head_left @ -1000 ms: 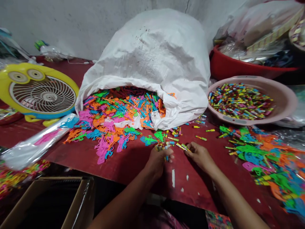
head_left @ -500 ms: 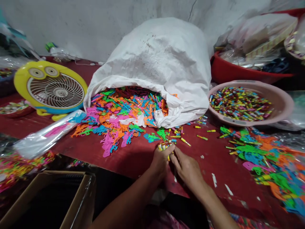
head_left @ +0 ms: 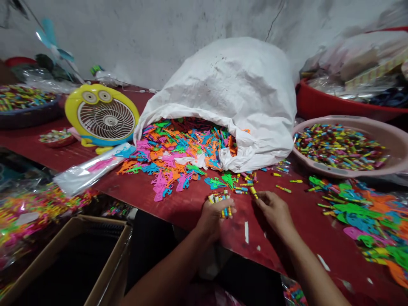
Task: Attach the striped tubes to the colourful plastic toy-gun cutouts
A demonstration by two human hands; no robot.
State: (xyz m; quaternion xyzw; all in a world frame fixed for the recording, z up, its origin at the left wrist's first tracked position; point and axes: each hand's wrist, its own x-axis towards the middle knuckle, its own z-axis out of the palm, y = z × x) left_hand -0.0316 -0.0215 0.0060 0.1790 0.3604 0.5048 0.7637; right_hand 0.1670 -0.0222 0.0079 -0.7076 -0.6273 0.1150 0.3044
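Red worktable by a rough grey wall: tubes in one hand

On the table, a white woven sack lies on its side and spills bright plastic toy pieces. A pink basin at the right holds many small coloured tubes. The left hand is closed around a bunch of tubes. The right hand is half open, and its fingers seem just beside a loose yellow tube, though this is hard to see.
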